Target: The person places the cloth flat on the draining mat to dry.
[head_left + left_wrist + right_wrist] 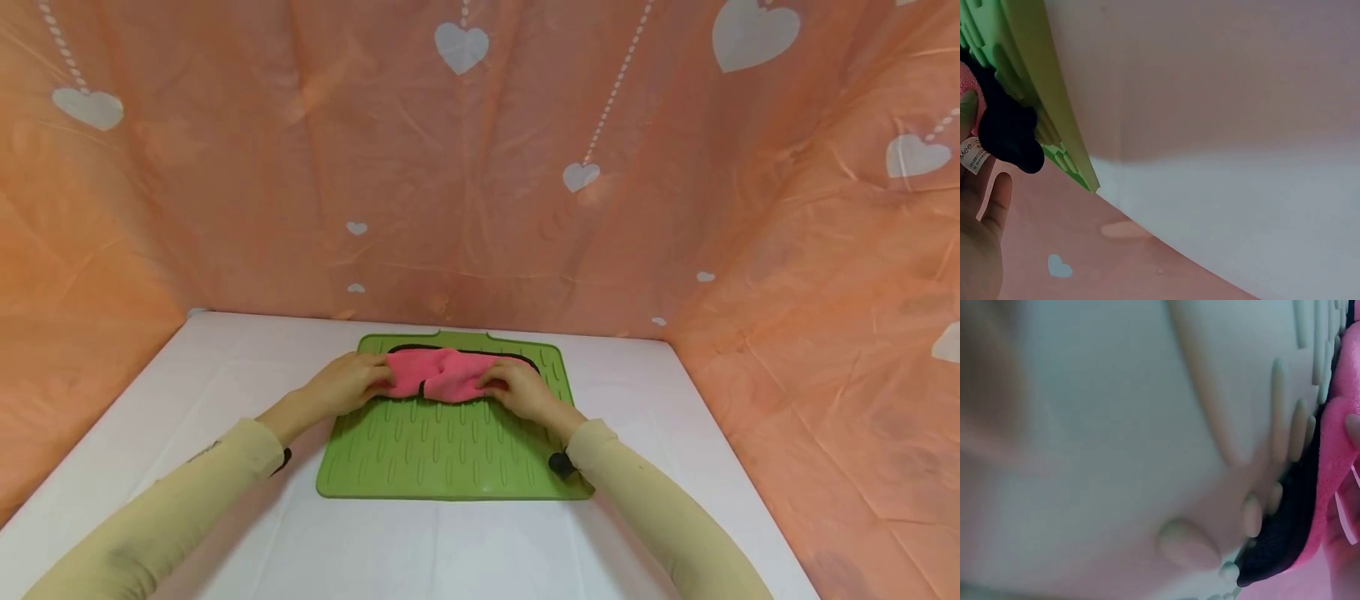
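Note:
A pink fleecy cloth piece with black edging (446,375) lies across the far part of a green ridged mat (442,454), gathered in a fold at its middle. My left hand (351,383) grips its left end. In the left wrist view, a white printed tag (974,155) hangs beside the thumb, and a dark fabric end (1011,134) sticks out past the fingers. On the other side, my right hand (525,392) pinches the right end. The right wrist view shows the cloth's pink face (1332,462) against a black underside (1285,531), with only part of the hand visible.
The mat rests on a white-covered table (375,550). Behind it and along both sides hangs an orange-pink curtain (450,208) printed with pale hearts. A small black object (561,463) sits at the right wrist, by the mat's near right corner.

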{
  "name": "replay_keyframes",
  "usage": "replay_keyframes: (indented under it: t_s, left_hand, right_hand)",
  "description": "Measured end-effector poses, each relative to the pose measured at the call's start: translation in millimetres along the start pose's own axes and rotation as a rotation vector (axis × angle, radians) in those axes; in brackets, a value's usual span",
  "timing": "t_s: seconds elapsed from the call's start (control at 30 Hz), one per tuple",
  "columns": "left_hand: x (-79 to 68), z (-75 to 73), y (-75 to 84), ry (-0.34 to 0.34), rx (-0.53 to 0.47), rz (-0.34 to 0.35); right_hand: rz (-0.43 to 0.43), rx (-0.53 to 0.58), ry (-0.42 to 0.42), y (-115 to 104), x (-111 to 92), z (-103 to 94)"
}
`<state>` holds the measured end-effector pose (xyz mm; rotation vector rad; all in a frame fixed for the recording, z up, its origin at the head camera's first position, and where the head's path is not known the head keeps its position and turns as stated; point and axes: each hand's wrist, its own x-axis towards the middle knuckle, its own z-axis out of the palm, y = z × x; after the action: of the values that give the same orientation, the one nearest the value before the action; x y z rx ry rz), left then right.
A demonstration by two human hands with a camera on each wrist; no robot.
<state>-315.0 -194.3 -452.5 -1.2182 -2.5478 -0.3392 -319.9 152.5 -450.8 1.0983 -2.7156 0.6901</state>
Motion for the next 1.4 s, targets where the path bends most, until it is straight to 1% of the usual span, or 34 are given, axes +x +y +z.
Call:
replay_keyframes:
  t_s: [0.1, 0.23, 0.4, 0.5, 0.57, 0.63, 0.7, 0.77, 0.87, 0.97, 1.07, 1.13, 1.23, 1.3, 1.4]
  left_hand:
    - [-0.8, -3.5, 1.7, 0.008, -0.007, -0.017]
    - [-0.4, -9.7, 1.9, 0.052, -0.024, -0.027]
    - [0.6, -17.0, 2.9, 0.13, -0.059, 0.015]
    - [1.7, -22.7, 4.5, 0.15, -0.091, 0.022]
    - [1.1, -26.0, 6.6, 0.137, -0.114, 0.001]
    - [-0.7, -28.4, 9.8, 0.106, -0.138, -0.028]
    - [-3.2, -30.1, 14.1, 0.072, -0.157, -0.041]
    - [-6.5, -30.3, 18.5, 0.033, -0.168, -0.041]
    - [-10.8, -29.0, 24.4, -0.018, -0.171, -0.016]
    - [-13.5, -26.1, 27.3, -0.052, -0.162, 0.012]
    - [-14.8, -23.2, 28.0, -0.064, -0.147, 0.031]
    - [-15.7, -21.3, 28.2, -0.076, -0.147, 0.025]
    - [-17.0, -18.1, 27.8, -0.118, -0.158, 0.003]
    - [-17.6, -16.2, 28.0, -0.148, -0.167, -0.013]
    - [-18.4, -13.2, 28.3, -0.174, -0.173, -0.02]
  right_hand:
    - [0.006, 0.002, 0.026, -2.1, -2.4, -2.7]
    - [0.009, 0.044, 0.067, -3.5, -4.3, -8.4]
    - [0.028, 0.094, 0.084, -2.2, -7.7, -17.2]
    - [0.036, 0.111, 0.099, 0.2, -10.2, -25.5]
    - [0.053, 0.114, 0.107, 1.6, -13.0, -31.5]
    - [0.066, 0.117, 0.115, 2.9, -16.5, -37.8]
    - [0.077, 0.11, 0.115, 4.9, -20.1, -43.2]
    - [0.074, 0.103, 0.109, 7.1, -23.6, -47.7]
    - [0.072, 0.096, 0.09, 12.1, -27.5, -50.8]
    - [0.069, 0.105, 0.068, 17.2, -29.0, -49.3]
    - [0.065, 0.101, 0.044, 21.6, -27.8, -45.0]
    - [0.062, 0.082, 0.027, 23.8, -26.2, -41.4]
    - [0.079, 0.051, 0.0, 26.7, -24.9, -36.9]
    - [0.103, 0.029, -0.019, 27.9, -24.8, -34.7]
    - [0.137, 0.012, -0.048, 29.5, -24.7, -32.5]
